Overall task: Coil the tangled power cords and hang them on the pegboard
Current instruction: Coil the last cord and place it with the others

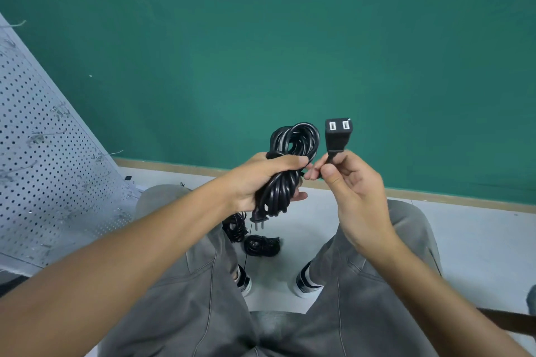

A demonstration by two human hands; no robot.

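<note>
Green wall (290,52), pegboard (43,153) left, spare cords (261,245) on floor

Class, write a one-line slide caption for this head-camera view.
Left hand grips a coiled black power cord; right hand pinches its socket end, pegboard alongside.

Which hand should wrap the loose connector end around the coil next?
Right hand: it already pinches the cord just below the connector, while the left hand grips the coil.
</note>
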